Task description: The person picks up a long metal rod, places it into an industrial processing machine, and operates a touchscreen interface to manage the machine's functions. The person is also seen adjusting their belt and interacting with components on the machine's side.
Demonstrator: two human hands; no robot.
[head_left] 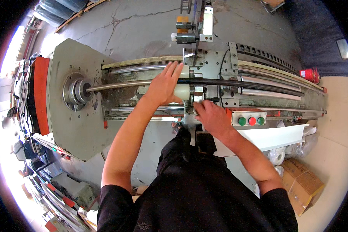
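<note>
Black shirt point(197, 201) of the wearer, nearest the lens, both bare forearms reaching out from it; left hand point(164, 85), fingers extended and loosely curved, laid flat over the black tube point(251, 82) where it meets a cream plastic roller point(183, 91), pressing rather than clasping; right hand point(210, 116), fingers curled down at the carriage block point(205, 77) just below the roller, what they pinch hidden, so whether they are closed on anything cannot be told; tube runs along the long grey machine bed point(77, 127), continuing left as a steel shaft point(116, 86) into a chuck point(78, 92); judged stiff, smooth, probably slippery, long enough to sag, best held near the roller; control box point(249, 119) with green, red, green buttons just right of the right hand; cardboard box point(301, 185) on the floor; red extinguisher point(310, 74) beyond
</note>
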